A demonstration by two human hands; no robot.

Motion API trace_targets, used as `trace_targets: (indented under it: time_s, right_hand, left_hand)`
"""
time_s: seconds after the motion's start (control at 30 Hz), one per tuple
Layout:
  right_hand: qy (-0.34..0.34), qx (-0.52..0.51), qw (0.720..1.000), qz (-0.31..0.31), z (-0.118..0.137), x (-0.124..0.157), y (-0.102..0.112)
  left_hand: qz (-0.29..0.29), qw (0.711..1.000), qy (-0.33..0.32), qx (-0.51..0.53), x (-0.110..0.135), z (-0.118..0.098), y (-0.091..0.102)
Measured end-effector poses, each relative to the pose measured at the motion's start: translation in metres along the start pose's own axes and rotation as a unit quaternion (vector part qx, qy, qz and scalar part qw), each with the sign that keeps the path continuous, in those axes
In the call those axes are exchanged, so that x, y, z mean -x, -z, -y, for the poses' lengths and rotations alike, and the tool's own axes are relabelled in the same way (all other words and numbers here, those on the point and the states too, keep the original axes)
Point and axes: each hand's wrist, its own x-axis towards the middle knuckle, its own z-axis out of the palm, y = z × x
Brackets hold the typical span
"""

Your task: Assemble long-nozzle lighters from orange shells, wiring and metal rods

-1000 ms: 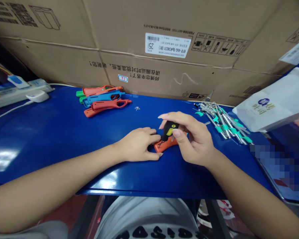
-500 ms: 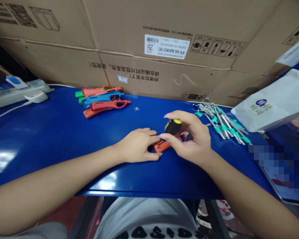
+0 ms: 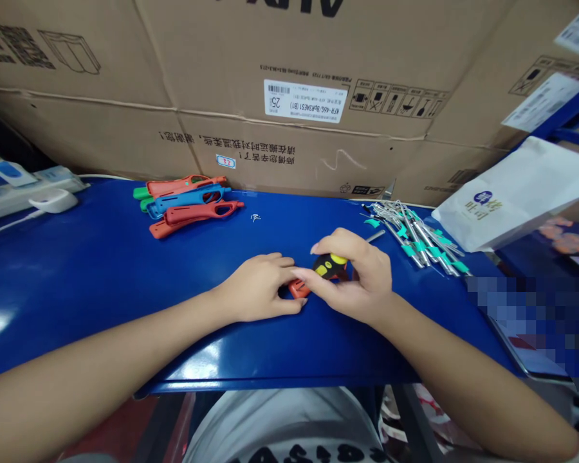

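Observation:
My left hand (image 3: 260,288) lies on the blue table, its thumb and fingers closed about the end of an orange plastic lighter casing (image 3: 298,289). Gripped in my right hand (image 3: 364,273) is a short black-and-yellow screwdriver (image 3: 324,266), its handle right over the casing. The screwdriver's tip is hidden, so I cannot tell whether it sits in a screw. Most of the casing is covered by my hands and the handle. Beyond them lie several tiny screw-like metal pieces (image 3: 255,217).
Red, blue and green lighter casings (image 3: 193,215) are stacked at the back left. Metal rods with green tabs (image 3: 417,238) lie at the back right beside a white paper bag (image 3: 506,199). A large cardboard box (image 3: 212,71) walls the back. A power strip (image 3: 19,193) sits far left.
The screwdriver handle has tilted and turned, now showing a yellow patch on its side. My right fingers have shifted round it. My left hand keeps its hold; the whole view has moved slightly.

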Motion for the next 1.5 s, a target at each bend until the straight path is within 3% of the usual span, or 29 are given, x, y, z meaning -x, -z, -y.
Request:
trace_targets:
  time_s: [0.07, 0.17, 0.23, 0.37, 0.5, 0.63, 0.73, 0.83, 0.93, 1.1, 1.2, 1.3, 1.5]
  right_hand:
    - [-0.004, -0.023, 0.999, 0.037, -0.001, -0.001, 0.002]
    - [-0.070, -0.119, 0.984, 0.115, 0.000, -0.002, 0.006]
    - [-0.096, -0.150, 0.976, 0.125, 0.001, -0.002, 0.006]
    - [-0.022, -0.029, 0.996, 0.075, 0.001, -0.002, 0.004]
    - [0.035, 0.065, 0.996, 0.056, -0.001, -0.001, 0.004]
    - [-0.037, -0.028, 0.989, 0.140, -0.001, -0.003, 0.008]
    - [-0.115, -0.143, 0.963, 0.198, 0.001, -0.006, 0.013]
    - [-0.159, -0.144, 0.965, 0.153, 0.001, -0.011, 0.017]
    - [-0.226, -0.169, 0.959, 0.030, 0.000, -0.017, 0.023]
    - [-0.360, -0.354, 0.858, -0.097, -0.015, -0.020, 0.037]
    - [-0.450, -0.436, 0.765, -0.149, -0.032, -0.012, 0.039]
    - [-0.524, -0.506, 0.662, -0.175, -0.048, -0.003, 0.036]
    - [-0.553, -0.504, 0.634, -0.195, -0.062, 0.002, 0.033]
  left_hand:
    - [0.004, 1.000, 0.005, -0.008, 0.000, -0.001, 0.001]
    - [0.012, 1.000, 0.001, -0.008, 0.000, -0.002, 0.002]
    - [0.009, 1.000, -0.003, -0.009, -0.001, -0.002, 0.003]
    - [-0.008, 1.000, 0.003, -0.007, -0.001, -0.003, 0.000]
    - [-0.011, 1.000, 0.018, 0.002, -0.002, -0.004, -0.003]
    - [0.003, 1.000, 0.024, -0.013, -0.003, -0.006, 0.000]
    - [0.027, 0.998, 0.034, -0.039, -0.003, -0.009, 0.004]
    - [0.046, 0.995, 0.044, -0.072, -0.003, -0.012, 0.010]
    - [0.070, 0.989, 0.035, -0.124, -0.002, -0.013, 0.018]
    - [0.110, 0.970, 0.057, -0.211, 0.003, -0.013, 0.037]
    - [0.109, 0.967, 0.062, -0.220, 0.003, -0.017, 0.042]
    - [0.076, 0.977, 0.034, -0.198, -0.002, -0.022, 0.035]
    - [0.087, 0.983, 0.016, -0.161, -0.028, -0.020, 0.014]
